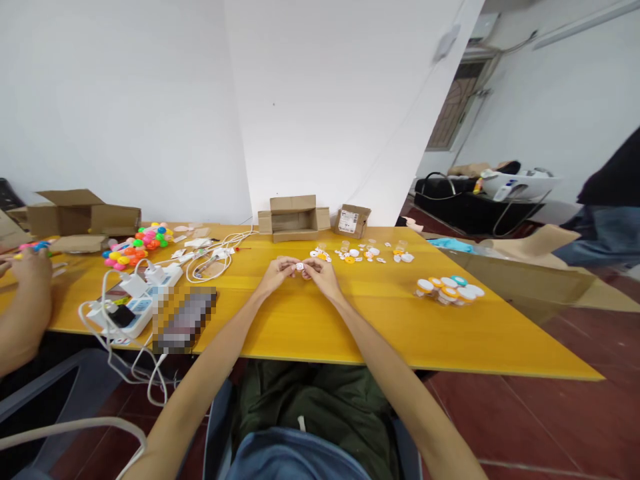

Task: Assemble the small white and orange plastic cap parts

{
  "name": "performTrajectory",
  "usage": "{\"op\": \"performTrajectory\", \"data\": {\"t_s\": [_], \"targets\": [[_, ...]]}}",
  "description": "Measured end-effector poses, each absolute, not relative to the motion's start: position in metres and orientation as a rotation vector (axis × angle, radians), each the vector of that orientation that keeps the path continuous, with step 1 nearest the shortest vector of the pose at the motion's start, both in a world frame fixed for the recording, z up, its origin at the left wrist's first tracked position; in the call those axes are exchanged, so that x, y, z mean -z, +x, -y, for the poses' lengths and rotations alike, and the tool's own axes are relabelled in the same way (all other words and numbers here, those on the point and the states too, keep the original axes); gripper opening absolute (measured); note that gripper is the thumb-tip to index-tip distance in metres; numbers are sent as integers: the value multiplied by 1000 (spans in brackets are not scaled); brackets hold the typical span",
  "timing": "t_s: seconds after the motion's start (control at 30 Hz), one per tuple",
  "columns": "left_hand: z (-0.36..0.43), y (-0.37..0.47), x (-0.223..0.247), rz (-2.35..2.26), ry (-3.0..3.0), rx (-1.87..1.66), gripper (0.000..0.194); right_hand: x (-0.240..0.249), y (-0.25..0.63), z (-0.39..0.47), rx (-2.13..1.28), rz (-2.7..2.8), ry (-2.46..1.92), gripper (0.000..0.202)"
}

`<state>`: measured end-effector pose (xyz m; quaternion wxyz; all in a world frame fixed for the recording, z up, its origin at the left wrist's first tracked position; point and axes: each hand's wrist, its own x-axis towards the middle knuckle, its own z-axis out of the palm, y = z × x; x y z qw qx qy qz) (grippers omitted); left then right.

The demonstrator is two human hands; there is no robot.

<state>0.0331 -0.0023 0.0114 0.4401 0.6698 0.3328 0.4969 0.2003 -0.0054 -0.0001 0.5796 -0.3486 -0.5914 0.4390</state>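
Over the middle of the table, my left hand and my right hand meet, fingertips closed on a small white round piece. Dark marks show on its face, too small to read. My fingers hide its edges. Just beyond my right hand, small white and orange parts lie scattered with several clear cups. Farther right stands a group of clear jars with white, orange-rimmed and teal lids.
An open cardboard box and a smaller carton stand by the wall. To the left are a power strip with tangled white cables, a blurred-out phone and colourful beads. Another person's hand works at far left.
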Motion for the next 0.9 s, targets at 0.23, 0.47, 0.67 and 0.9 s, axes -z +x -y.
{"op": "performTrajectory", "data": {"t_s": [0.23, 0.47, 0.67, 0.9], "targets": [[1, 34, -12, -848, 1676, -1224, 26, -1, 201, 5, -1013, 1361, -841, 28], [-1, 33, -9, -869, 1682, -1215, 28, 0, 202, 5, -1003, 1370, -840, 30], [-1, 32, -10, -870, 1675, -1208, 28, 1, 202, 4, -1007, 1372, -840, 28], [0, 33, -10, -886, 1664, -1210, 26, 1, 203, 4, -1026, 1392, -842, 27]]}}
